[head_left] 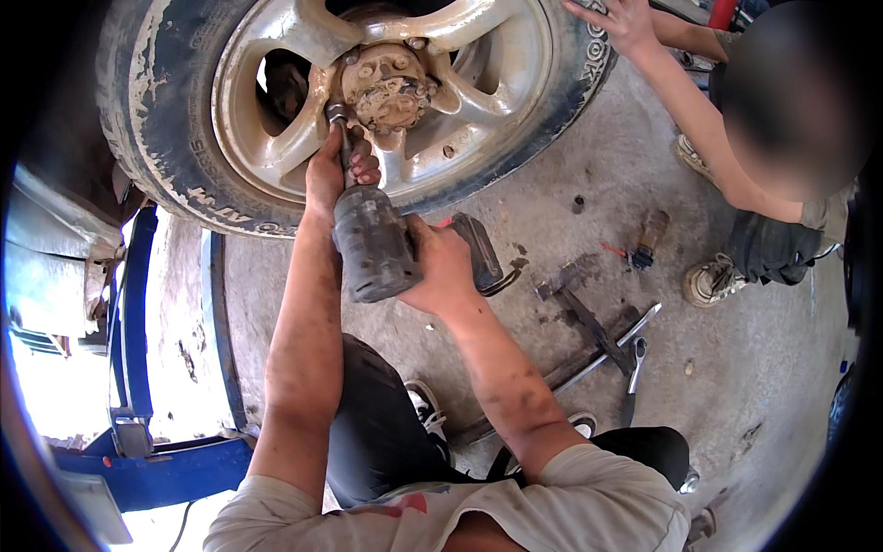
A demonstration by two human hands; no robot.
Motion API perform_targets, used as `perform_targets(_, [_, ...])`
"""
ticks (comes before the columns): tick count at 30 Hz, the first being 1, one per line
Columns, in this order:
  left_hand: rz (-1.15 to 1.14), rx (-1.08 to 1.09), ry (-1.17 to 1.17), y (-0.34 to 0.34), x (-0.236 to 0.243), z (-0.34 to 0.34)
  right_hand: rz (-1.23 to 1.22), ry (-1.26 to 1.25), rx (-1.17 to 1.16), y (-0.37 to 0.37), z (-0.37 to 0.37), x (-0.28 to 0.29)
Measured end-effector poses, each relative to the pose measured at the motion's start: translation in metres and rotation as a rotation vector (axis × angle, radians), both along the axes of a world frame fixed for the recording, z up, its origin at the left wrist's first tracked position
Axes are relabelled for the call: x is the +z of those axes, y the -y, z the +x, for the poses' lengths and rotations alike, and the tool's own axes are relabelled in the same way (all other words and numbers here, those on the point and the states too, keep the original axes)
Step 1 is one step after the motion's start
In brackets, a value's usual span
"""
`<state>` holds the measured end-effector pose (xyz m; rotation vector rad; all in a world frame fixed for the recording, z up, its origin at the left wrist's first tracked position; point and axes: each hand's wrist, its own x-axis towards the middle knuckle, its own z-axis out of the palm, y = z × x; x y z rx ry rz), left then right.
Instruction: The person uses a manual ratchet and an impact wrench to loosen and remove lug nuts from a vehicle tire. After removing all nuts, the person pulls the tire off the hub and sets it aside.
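Observation:
A cordless impact wrench (372,248) points up at the muddy hub (386,87) of a silver wheel (276,166) with a black tire (175,120). My right hand (443,269) is closed around its grip; a dark battery pack (476,247) shows just beyond. The fingers of my left hand (342,170) wrap the metal socket extension (346,147) in front of the tool. Its socket end (337,110) meets the wheel beside the hub, at the lower left; the fastener beneath it is hidden.
At the upper right a co-worker's hand (627,26) touches the tire. On the concrete floor lie a hammer (589,317), a long metal bar (612,345), a ratchet (635,373) and a small bottle (653,228). A blue lift post and arm (166,474) stand at left.

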<state>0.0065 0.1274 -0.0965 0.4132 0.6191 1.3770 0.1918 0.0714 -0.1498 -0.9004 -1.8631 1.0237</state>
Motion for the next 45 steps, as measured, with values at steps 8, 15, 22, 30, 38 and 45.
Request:
perform_targets(8, [0.021, 0.044, -0.099, -0.001, 0.002, 0.009, 0.000, -0.047, -0.005, -0.001, -0.004, -0.001])
perform_targets(15, [0.009, 0.075, -0.154, -0.002, 0.003, 0.011, 0.020, -0.014, -0.018, -0.002, -0.001, 0.002])
perform_targets(22, [0.046, 0.012, -0.094, -0.002, 0.000, 0.008, 0.040, -0.079, -0.059, -0.002, -0.005, -0.005])
perform_targets(30, [-0.013, -0.035, 0.160, -0.010, 0.002, 0.001, 0.062, -0.074, 0.000, -0.002, -0.002, -0.004])
perform_targets(38, [-0.014, -0.148, 0.181, -0.022, -0.001, -0.016, 0.052, -0.053, 0.021, -0.001, 0.002, 0.002])
perform_targets(45, [-0.123, -0.149, 0.241, -0.025, 0.004, -0.024, -0.072, -0.009, 0.047, 0.009, 0.000, 0.015])
